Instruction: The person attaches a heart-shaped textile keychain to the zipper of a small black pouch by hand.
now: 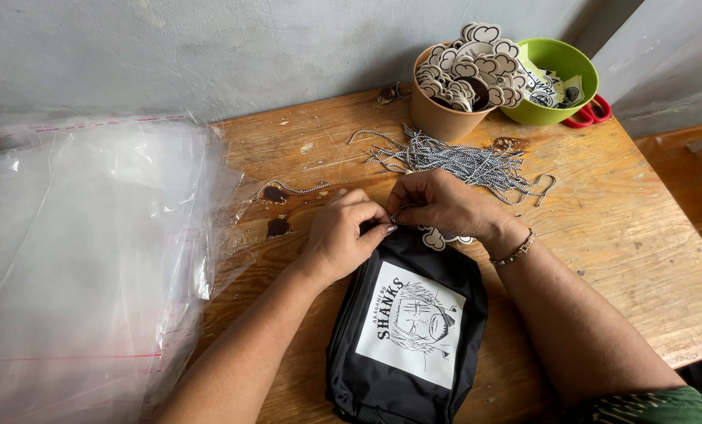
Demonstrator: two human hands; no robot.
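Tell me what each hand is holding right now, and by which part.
Both the left hand and right hand pinch at the top edge of the black fabric pouch, apparently around a thin black-and-white cord; the exact grip is hidden by the fingers.

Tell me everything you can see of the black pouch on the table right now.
The black pouch is soft fabric, rectangular with rounded corners, lying flat on the wooden table. A white panel with a line drawing covers its front. The left hand and right hand pinch at its top edge, where a white cloud-shaped tag lies.
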